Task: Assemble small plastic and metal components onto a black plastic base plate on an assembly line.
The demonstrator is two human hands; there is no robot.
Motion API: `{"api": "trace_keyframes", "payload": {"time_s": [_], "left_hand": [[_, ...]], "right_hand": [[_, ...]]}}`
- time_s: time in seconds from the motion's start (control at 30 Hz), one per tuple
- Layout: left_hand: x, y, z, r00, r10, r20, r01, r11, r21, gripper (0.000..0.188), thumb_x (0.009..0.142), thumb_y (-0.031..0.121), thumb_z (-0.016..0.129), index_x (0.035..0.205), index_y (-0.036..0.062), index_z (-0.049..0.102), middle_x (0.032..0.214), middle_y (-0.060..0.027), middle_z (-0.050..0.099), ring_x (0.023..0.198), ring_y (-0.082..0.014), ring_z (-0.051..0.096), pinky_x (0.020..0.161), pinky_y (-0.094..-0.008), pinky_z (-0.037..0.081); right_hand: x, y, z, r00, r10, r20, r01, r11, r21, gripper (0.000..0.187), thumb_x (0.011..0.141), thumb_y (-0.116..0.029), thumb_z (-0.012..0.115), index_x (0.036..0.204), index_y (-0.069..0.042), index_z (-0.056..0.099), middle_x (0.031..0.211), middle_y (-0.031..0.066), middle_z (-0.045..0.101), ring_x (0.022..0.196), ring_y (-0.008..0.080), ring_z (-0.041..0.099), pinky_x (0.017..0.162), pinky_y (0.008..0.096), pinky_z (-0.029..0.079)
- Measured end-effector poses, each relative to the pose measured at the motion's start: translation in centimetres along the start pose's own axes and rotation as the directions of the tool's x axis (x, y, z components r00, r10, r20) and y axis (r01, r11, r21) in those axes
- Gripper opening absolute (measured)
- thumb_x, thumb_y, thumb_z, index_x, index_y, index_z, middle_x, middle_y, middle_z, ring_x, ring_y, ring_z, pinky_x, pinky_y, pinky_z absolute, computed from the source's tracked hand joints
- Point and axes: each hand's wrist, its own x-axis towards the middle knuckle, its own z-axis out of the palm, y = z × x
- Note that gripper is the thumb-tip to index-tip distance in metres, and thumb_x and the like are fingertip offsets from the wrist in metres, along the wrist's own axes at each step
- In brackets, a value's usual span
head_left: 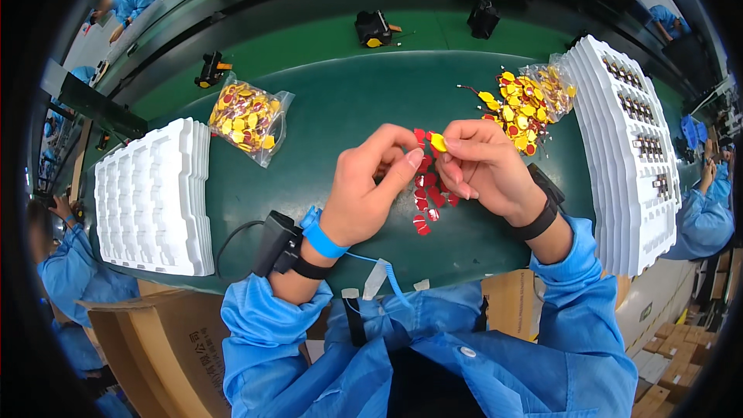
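My right hand pinches a small yellow disc-shaped piece between thumb and fingers, above the middle of the green table. Close beside it, my left hand has thumb and forefinger pressed together; whatever they may hold is too small to make out. Below and between both hands lie several loose red pieces with pale marks, partly hidden by the fingers. A blue wrist strap with a coiled cord circles my left wrist, alongside a black device on a black band.
On the left stands a stack of white moulded trays behind which lies a bag of yellow and red pieces. A loose heap of similar pieces spills at the right, near more white trays holding small metallic parts. Black devices sit along the far side.
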Motion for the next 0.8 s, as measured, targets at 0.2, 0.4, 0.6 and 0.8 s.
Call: {"api": "trace_keyframes", "payload": {"time_s": [0.2, 0.4, 0.6, 0.8], "left_hand": [[0.09, -1.03, 0.37, 0.963, -0.153, 0.221, 0.240, 0.860, -0.450, 0.022, 0.102, 0.018, 0.049, 0.100, -0.0022, 0.058, 0.066, -0.0064, 0.060, 0.056, -0.0118, 0.055, 0.050, -0.0222, 0.041], [0.03, -0.91, 0.44, 0.960, -0.142, 0.243, 0.255, 0.804, -0.537, 0.021, 0.103, 0.015, 0.047, 0.098, -0.0020, 0.057, 0.067, -0.0060, 0.059, 0.057, -0.0100, 0.053, 0.051, -0.0219, 0.041], [-0.11, -0.93, 0.48, 0.961, -0.146, 0.237, 0.254, 0.807, -0.533, 0.021, 0.103, 0.015, 0.047, 0.097, -0.0015, 0.057, 0.068, -0.0056, 0.060, 0.058, -0.0095, 0.054, 0.051, -0.0214, 0.041], [-0.47, -1.04, 0.55, 0.975, -0.124, 0.186, 0.198, 0.868, -0.456, 0.018, 0.102, 0.014, 0.049, 0.095, 0.0003, 0.058, 0.067, -0.0028, 0.059, 0.057, -0.0080, 0.054, 0.050, -0.0203, 0.040]], "right_hand": [[-0.35, 0.11, 0.46, 1.000, 0.030, -0.001, -0.030, 0.998, -0.051, 0.012, 0.095, -0.008, 0.059, 0.092, 0.003, 0.064, 0.068, 0.0087, 0.062, 0.050, 0.0137, 0.056, 0.042, 0.0240, 0.038], [-0.32, 0.15, 0.40, 1.000, 0.018, -0.013, -0.018, 0.998, -0.065, 0.012, 0.094, -0.007, 0.060, 0.092, 0.004, 0.066, 0.068, 0.0093, 0.063, 0.050, 0.0144, 0.058, 0.042, 0.0240, 0.040], [-0.35, 0.32, 0.36, 1.000, 0.019, 0.007, -0.019, 0.999, -0.040, 0.012, 0.095, -0.007, 0.060, 0.092, 0.004, 0.066, 0.069, 0.0110, 0.064, 0.052, 0.0172, 0.062, 0.042, 0.0245, 0.042], [-0.54, 0.97, 0.56, 0.998, 0.038, 0.050, -0.042, 0.994, 0.097, 0.012, 0.096, -0.007, 0.057, 0.091, 0.002, 0.064, 0.068, 0.0109, 0.064, 0.050, 0.0192, 0.062, 0.041, 0.0260, 0.043]]}}
